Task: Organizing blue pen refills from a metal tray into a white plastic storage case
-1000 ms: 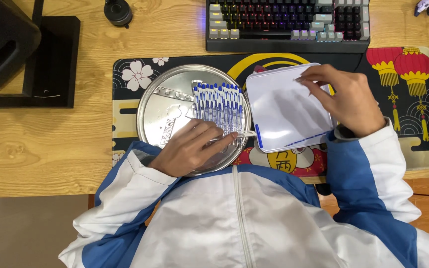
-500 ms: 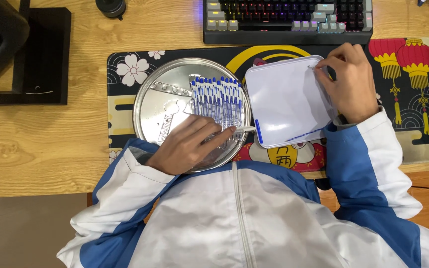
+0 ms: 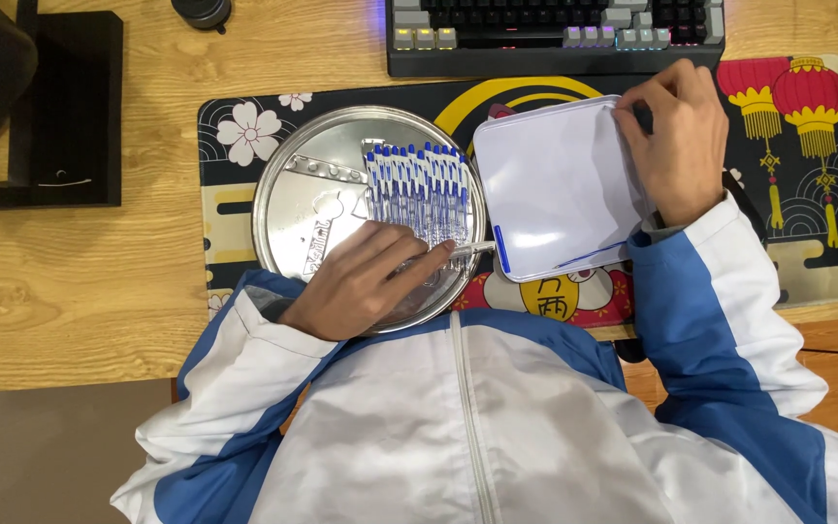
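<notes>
Left hand [image 3: 361,281] lies palm-down on the near rim of a round metal tray [image 3: 303,194], its fingers stretched toward the right and closed lightly on one pen [image 3: 463,249], whose pale barrel pokes out past the fingertips over the tray's edge. Held that way, low and flat, the hand steadies the tray while keeping the pen level with the others. Those other pens [image 3: 417,189], blue-capped and clear-bodied, lie in a tidy side-by-side row across the right half of the tray, all pointing the same way, so each can be taken from the row's near end.

Right hand [image 3: 676,141] curls over the far right corner of a small white board [image 3: 560,189] with a blue-trimmed edge, fingers bent around a dark thing at that corner; what it is cannot be made out. The board sits just beside the tray, tilted slightly, its near left corner almost touching the held pen's tip.

Both tray and board rest on a patterned desk mat [image 3: 797,194] with flowers and red lanterns, spread over the wooden table [image 3: 70,291]. A backlit keyboard [image 3: 555,29] stands beyond the mat.
</notes>
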